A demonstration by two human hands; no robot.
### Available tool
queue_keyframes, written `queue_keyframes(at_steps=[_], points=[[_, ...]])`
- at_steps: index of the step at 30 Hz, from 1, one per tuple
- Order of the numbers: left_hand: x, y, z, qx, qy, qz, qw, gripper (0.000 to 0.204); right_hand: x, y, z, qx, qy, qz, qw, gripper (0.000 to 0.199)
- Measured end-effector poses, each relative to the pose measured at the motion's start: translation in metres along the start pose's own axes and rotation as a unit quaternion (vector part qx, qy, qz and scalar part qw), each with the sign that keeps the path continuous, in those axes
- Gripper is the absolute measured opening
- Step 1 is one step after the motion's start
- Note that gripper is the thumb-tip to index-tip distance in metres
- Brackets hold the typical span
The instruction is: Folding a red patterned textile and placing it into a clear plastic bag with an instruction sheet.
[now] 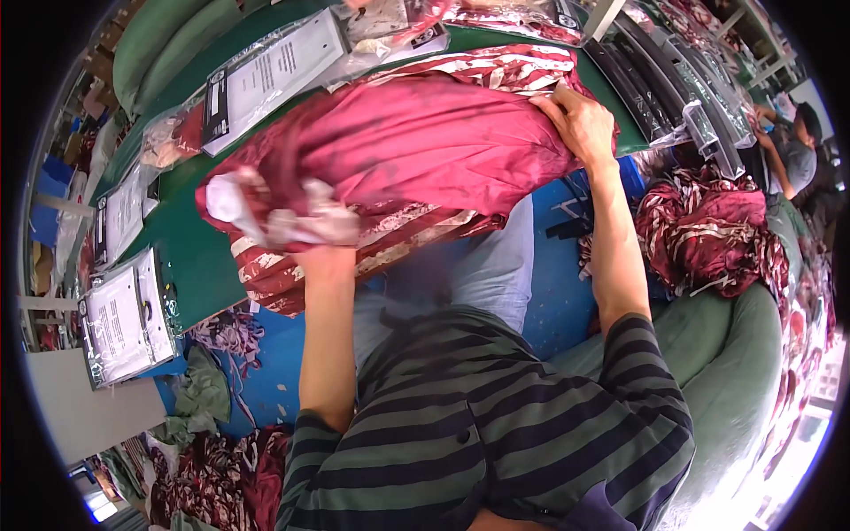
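A crimson satiny cloth point(425, 133), possibly a garment, is spread across the near side of the green table. Its other face has red and cream stripes point(381, 232), which show along the front edge and at the back. At the cloth's right end my right hand point(580, 128) rests, fingers bent and closed on the fabric. My left hand point(319, 221) is at the near left part of the cloth, badly smeared by motion, so its fingers cannot be made out. Beside it a whitish blurred patch point(228, 199) lies against the red fabric.
Clear plastic packages with white paper cards point(279, 75) line the table's far and left sides. Dark plastic-wrapped packs point(651, 84) are stacked at the right. A heap of red patterned cloth point(708, 226) sits right of the green table point(208, 274). Another person point(788, 146) is at far right.
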State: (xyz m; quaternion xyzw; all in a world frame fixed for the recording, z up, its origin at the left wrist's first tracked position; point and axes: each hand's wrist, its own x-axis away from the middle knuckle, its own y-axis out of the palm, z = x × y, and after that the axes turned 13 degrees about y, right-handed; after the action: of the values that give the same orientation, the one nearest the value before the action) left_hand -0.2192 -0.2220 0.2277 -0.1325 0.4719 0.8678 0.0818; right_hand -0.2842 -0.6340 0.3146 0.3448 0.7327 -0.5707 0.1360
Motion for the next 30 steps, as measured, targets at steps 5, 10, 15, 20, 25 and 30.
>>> queue_keyframes(at_steps=[5, 10, 15, 20, 25, 30], points=[[0.083, 0.018, 0.037, 0.041, -0.088, 0.346, 0.933, 0.031, 0.001, 0.037, 0.03, 0.029, -0.072, -0.024, 0.997, 0.044], [0.124, 0.013, 0.075, -0.354, -0.053, 0.149, 0.922, 0.028, 0.005, 0.085, 0.036, 0.024, -0.18, -0.05, 0.982, 0.043], [0.024, 0.036, 0.099, -0.81, 0.298, -0.194, 0.466, 0.05, 0.004, 0.079, 0.023, 0.021, -0.092, -0.155, 0.983, 0.047], [-0.02, -0.023, 0.097, -0.753, 0.068, -0.154, 0.636, 0.029, 0.004, 0.088, 0.025, 0.041, -0.099, -0.149, 0.983, 0.047], [-0.024, 0.021, 0.13, -0.783, 0.279, -0.19, 0.523, 0.024, 0.002, 0.076, 0.015, 0.072, -0.064, -0.139, 0.986, 0.042], [-0.001, -0.059, 0.113, -0.811, 0.144, -0.22, 0.522, 0.026, 0.002, 0.093, 0.004, 0.085, -0.068, -0.125, 0.986, 0.036]])
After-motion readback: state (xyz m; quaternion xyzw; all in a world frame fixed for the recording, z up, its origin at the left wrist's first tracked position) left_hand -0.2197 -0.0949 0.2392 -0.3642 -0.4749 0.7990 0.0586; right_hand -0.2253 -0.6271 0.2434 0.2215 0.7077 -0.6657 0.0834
